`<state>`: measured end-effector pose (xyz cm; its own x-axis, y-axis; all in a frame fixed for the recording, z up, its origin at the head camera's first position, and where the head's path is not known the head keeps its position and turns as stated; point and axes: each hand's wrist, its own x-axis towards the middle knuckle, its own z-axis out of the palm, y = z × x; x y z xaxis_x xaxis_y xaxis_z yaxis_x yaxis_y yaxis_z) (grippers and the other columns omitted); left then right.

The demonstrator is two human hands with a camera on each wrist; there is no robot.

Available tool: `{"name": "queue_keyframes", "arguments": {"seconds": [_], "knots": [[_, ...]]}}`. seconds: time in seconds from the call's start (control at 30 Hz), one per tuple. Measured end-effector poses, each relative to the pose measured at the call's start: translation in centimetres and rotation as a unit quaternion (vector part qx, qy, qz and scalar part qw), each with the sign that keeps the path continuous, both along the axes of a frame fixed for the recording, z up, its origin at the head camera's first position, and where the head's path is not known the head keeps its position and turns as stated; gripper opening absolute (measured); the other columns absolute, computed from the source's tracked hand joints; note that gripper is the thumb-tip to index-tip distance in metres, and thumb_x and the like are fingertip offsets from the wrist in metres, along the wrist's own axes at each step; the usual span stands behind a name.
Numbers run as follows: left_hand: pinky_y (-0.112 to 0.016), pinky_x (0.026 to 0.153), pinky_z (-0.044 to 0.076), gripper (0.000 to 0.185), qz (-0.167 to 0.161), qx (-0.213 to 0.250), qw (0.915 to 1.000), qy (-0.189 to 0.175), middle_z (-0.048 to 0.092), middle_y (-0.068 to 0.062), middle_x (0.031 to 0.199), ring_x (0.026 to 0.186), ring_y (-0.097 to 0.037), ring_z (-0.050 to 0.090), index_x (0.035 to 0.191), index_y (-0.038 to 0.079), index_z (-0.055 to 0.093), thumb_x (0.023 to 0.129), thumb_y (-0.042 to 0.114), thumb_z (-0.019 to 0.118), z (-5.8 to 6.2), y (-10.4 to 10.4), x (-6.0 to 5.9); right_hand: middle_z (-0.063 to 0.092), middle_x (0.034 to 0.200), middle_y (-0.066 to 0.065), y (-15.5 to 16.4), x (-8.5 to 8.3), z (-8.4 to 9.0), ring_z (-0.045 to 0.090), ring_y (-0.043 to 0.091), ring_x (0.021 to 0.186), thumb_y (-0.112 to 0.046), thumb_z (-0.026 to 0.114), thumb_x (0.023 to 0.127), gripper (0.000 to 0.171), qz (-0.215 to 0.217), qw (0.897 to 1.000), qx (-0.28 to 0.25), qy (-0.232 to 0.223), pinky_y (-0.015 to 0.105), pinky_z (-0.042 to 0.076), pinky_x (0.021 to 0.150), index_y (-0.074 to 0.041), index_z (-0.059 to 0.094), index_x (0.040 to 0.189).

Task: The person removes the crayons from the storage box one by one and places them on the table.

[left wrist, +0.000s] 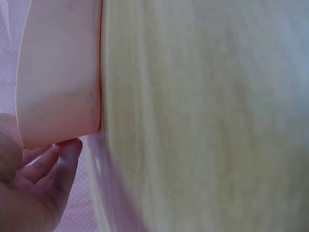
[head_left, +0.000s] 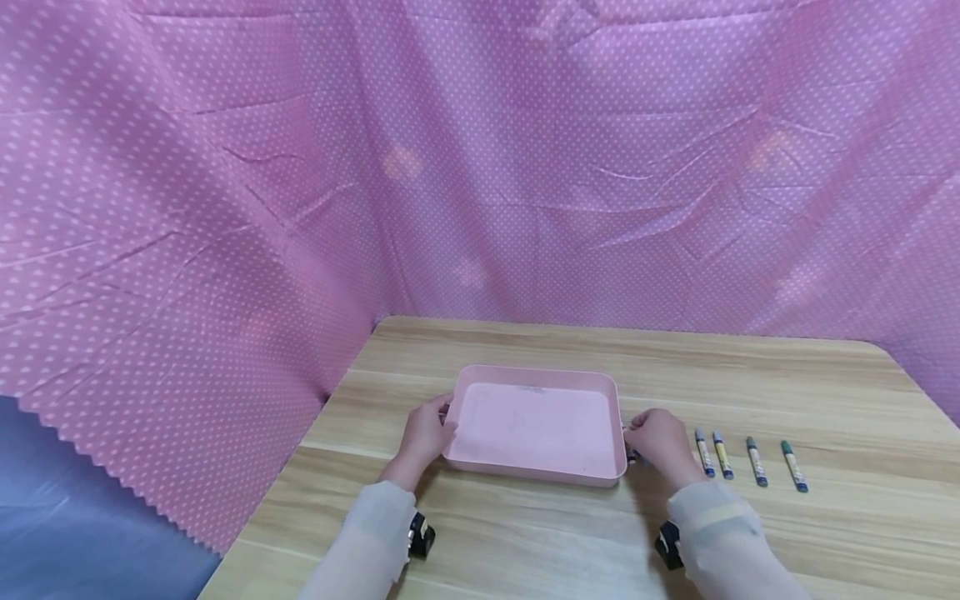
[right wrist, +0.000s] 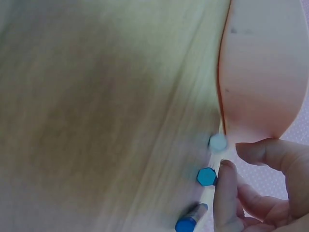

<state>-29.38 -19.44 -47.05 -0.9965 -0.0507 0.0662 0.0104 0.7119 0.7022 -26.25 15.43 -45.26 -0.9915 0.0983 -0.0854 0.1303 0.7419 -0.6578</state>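
Observation:
A shallow pink tray (head_left: 534,370) with nothing in it lies on the wooden table (head_left: 525,533). My left hand (head_left: 426,433) grips its left side; in the left wrist view the fingers (left wrist: 46,166) curl under the tray's wall (left wrist: 58,72). At the tray's right side my right hand (head_left: 656,442) holds on, its fingers (right wrist: 270,151) curled against the tray's wall (right wrist: 265,63). Several markers (head_left: 722,454) lie in a row just right of that hand; their cap ends (right wrist: 206,177) show beside my fingers in the right wrist view.
Pink dotted cloth (head_left: 480,167) hangs behind and on both sides of the table. The table's left edge (head_left: 300,442) drops off near my left arm. Bare wood (head_left: 862,533) lies in front of and to the right of the markers.

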Motion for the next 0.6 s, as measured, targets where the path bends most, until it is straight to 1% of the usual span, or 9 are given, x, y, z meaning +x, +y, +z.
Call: {"name": "queue_keyframes", "arguments": {"seconds": [0.1, 0.23, 0.3, 0.4, 0.5, 0.53, 0.6], "knots": [[-0.033, 0.085, 0.053, 0.05, 0.001, 0.002, 1.0, 0.0, 0.064, -0.015, 0.113, 0.102, -0.027, 0.061, 0.132, 0.001, 0.054, 0.084, -0.004, 0.066, 0.0, 0.1, 0.0, 0.066, 0.086, 0.018, 0.2, 0.0, 0.2, 0.06, 0.028, 0.078, -0.01, 0.064, 0.078, 0.029, -0.001, 1.0, -0.004, -0.007, 0.045, 0.052, 0.073, 0.012, 0.064, 0.099], [-0.034, 0.086, 0.053, 0.05, 0.001, 0.001, 1.0, 0.001, 0.064, -0.015, 0.113, 0.103, -0.028, 0.061, 0.131, 0.001, 0.054, 0.083, -0.004, 0.066, 0.0, 0.2, -0.1, 0.065, 0.091, 0.02, 0.6, -0.1, 0.6, 0.061, 0.027, 0.078, -0.01, 0.062, 0.08, 0.037, -0.007, 0.999, -0.015, -0.029, 0.043, 0.053, 0.071, 0.013, 0.06, 0.108], [-0.035, 0.087, 0.053, 0.05, 0.002, -0.003, 1.0, -0.001, 0.064, -0.015, 0.113, 0.103, -0.028, 0.06, 0.132, 0.001, 0.054, 0.083, -0.004, 0.067, 0.0, 0.2, 0.0, 0.065, 0.092, 0.02, 0.7, -0.1, 0.8, 0.061, 0.027, 0.077, -0.011, 0.061, 0.079, 0.04, -0.008, 0.999, -0.014, -0.036, 0.043, 0.053, 0.071, 0.013, 0.058, 0.112], [-0.038, 0.091, 0.051, 0.051, 0.0, -0.015, 0.9999, -0.008, 0.064, -0.015, 0.115, 0.106, -0.029, 0.059, 0.132, 0.001, 0.054, 0.083, -0.002, 0.068, 0.2, 0.0, 0.0, 0.065, 0.096, 0.023, 0.9, -0.1, 1.3, 0.061, 0.027, 0.079, -0.013, 0.061, 0.08, 0.041, 0.0, 0.999, -0.002, -0.035, 0.045, 0.052, 0.073, 0.012, 0.058, 0.113], [-0.042, 0.096, 0.046, 0.053, -0.004, -0.04, 0.999, -0.018, 0.063, -0.015, 0.119, 0.109, -0.03, 0.057, 0.133, 0.002, 0.053, 0.083, 0.003, 0.07, 0.6, -0.2, 0.0, 0.063, 0.104, 0.027, 1.2, 0.1, 2.1, 0.061, 0.028, 0.076, -0.016, 0.061, 0.084, 0.043, 0.013, 0.999, 0.005, -0.035, 0.046, 0.052, 0.074, 0.012, 0.056, 0.116], [-0.044, 0.097, 0.045, 0.055, -0.007, -0.058, 0.9981, -0.021, 0.061, -0.016, 0.12, 0.111, -0.031, 0.056, 0.134, 0.003, 0.052, 0.083, 0.006, 0.071, 0.9, -0.2, 0.0, 0.062, 0.105, 0.028, 1.2, 0.1, 2.4, 0.06, 0.028, 0.075, -0.016, 0.061, 0.085, 0.043, 0.019, 0.999, 0.007, -0.033, 0.046, 0.052, 0.073, 0.013, 0.055, 0.117], [-0.048, 0.099, 0.042, 0.059, -0.014, -0.111, 0.9936, -0.018, 0.057, -0.018, 0.126, 0.115, -0.035, 0.053, 0.137, 0.003, 0.05, 0.083, 0.013, 0.072, 1.4, -0.3, 0.0, 0.06, 0.108, 0.03, 1.4, 0.1, 3.3, 0.061, 0.031, 0.078, -0.017, 0.06, 0.088, 0.046, 0.027, 0.999, 0.016, -0.032, 0.047, 0.053, 0.072, 0.013, 0.051, 0.121]]}}
